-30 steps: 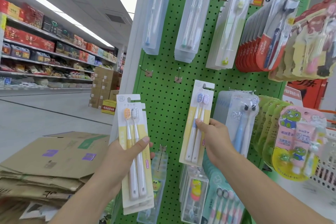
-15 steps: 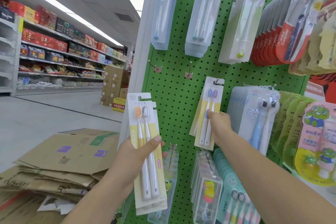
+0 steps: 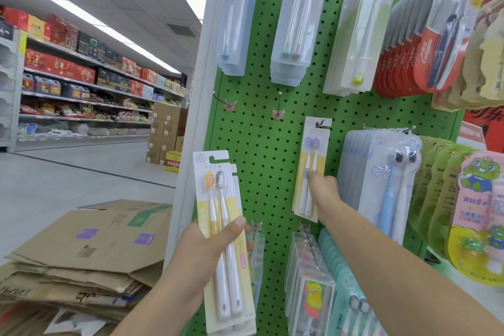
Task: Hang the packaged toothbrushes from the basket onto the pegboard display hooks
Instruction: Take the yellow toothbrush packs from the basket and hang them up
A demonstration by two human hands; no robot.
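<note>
My left hand grips a small stack of yellow-and-white toothbrush packs, upright, in front of the left edge of the green pegboard. A matching pack with purple brush heads lies against the board, its hang slot on a metal hook. My right hand reaches forward and pinches that pack at mid-height near its right edge. No basket is in view.
Two bare hooks stick out left of the hung pack. Clear toothbrush packs hang above, blue-brush packs to the right, more packs below. Flattened cardboard boxes lie at lower left beside an open aisle.
My right hand has carried the purple-headed pack up and away to the board, and its slot now sits on the hook. My left hand has kept its stack nearly still.
</note>
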